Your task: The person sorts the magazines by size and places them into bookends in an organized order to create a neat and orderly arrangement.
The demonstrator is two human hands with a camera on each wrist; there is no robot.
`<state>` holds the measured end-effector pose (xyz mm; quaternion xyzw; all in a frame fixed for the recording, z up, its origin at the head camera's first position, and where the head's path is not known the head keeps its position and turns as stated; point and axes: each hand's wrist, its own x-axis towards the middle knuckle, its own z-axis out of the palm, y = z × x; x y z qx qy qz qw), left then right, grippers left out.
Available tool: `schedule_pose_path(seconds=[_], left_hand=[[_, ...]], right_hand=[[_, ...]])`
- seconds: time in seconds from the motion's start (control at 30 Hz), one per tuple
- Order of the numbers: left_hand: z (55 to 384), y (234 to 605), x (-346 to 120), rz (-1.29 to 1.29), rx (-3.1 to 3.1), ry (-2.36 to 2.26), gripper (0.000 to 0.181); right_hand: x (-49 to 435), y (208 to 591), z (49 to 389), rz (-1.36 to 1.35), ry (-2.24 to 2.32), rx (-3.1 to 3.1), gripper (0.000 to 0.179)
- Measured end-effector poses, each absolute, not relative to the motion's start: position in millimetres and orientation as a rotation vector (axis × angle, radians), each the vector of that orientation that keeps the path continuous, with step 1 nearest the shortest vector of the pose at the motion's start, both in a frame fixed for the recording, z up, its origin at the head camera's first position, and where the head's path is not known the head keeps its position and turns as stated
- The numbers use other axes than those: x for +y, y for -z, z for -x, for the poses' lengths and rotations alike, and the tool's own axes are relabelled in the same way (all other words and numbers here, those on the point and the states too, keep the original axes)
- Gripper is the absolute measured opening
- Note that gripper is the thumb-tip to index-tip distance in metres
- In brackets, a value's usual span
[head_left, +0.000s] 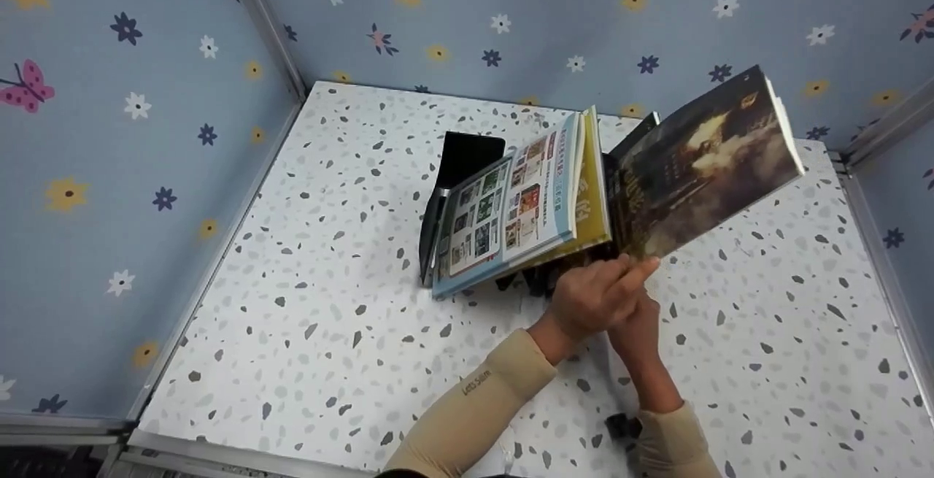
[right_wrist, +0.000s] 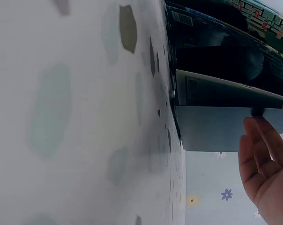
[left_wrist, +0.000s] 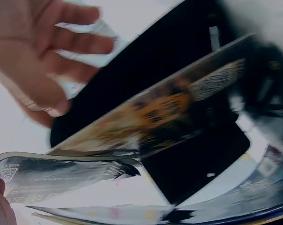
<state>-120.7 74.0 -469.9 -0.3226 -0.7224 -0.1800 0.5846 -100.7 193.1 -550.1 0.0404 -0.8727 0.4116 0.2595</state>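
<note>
In the head view a dark picture-covered book [head_left: 704, 160] fans out to the right. My left hand [head_left: 595, 295] grips its near lower corner, fingers curled and one stretched along the edge. Partly behind it, my right hand [head_left: 636, 321] is at the same corner. The right wrist view shows the right hand [right_wrist: 268, 168] with a fingertip against a grey cover [right_wrist: 214, 126] and another fingertip opposite. To the left stand a blue-and-white book [head_left: 522, 204] and a yellow book [head_left: 592, 208]. In the left wrist view, loosely bent fingers [left_wrist: 83, 42] lie beside a black panel [left_wrist: 146, 70].
A black upright holder [head_left: 471, 160] stands at the left end of the books. The speckled white table [head_left: 328, 244] extends around them. Flower-patterned walls [head_left: 452, 25] border the table at the back and sides. A small black object [head_left: 620, 425] lies near the right sleeve.
</note>
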Motion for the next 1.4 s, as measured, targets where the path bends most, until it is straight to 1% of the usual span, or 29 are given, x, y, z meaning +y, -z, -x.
schedule_pose_path(seconds=[0.1, 0.23, 0.4, 0.5, 0.63, 0.83, 1.17, 1.27, 1.4], left_hand=[[124.3, 478.8, 71.0, 0.734, -1.715, 0.413, 0.043], [128.2, 486.8, 67.8, 0.718, -1.736, 0.371, 0.045], [131.4, 494.5, 65.9, 0.708, -1.762, 0.331, 0.046], [132.6, 500.5, 64.9, 0.696, -1.793, 0.302, 0.046], [133.6, 512.3, 61.7, 0.638, -1.86, 0.274, 0.048], [134.3, 528.1, 54.9, 0.573, -1.928, 0.251, 0.047], [130.8, 529.0, 50.1, 0.577, -1.961, 0.244, 0.047], [125.8, 530.8, 48.4, 0.61, -2.037, 0.326, 0.047], [115.8, 531.4, 48.0, 0.622, -2.16, 0.561, 0.045]], right_hand=[[192.3, 549.9, 100.3, -0.14, -1.146, -2.344, 0.019], [187.0, 539.8, 97.4, -0.211, -1.22, -2.301, 0.033], [178.7, 519.9, 91.8, -0.259, -1.297, -2.277, 0.038], [178.1, 518.2, 91.8, -0.272, -1.345, -2.264, 0.041], [178.1, 520.3, 93.8, -0.292, -1.394, -2.264, 0.043], [178.2, 520.8, 96.2, -0.302, -1.374, -2.27, 0.04], [176.6, 520.1, 97.5, -0.307, -1.409, -2.263, 0.039], [177.5, 520.5, 96.9, -0.314, -1.416, -2.257, 0.04], [179.2, 520.0, 96.3, -0.32, -1.421, -2.245, 0.04]])
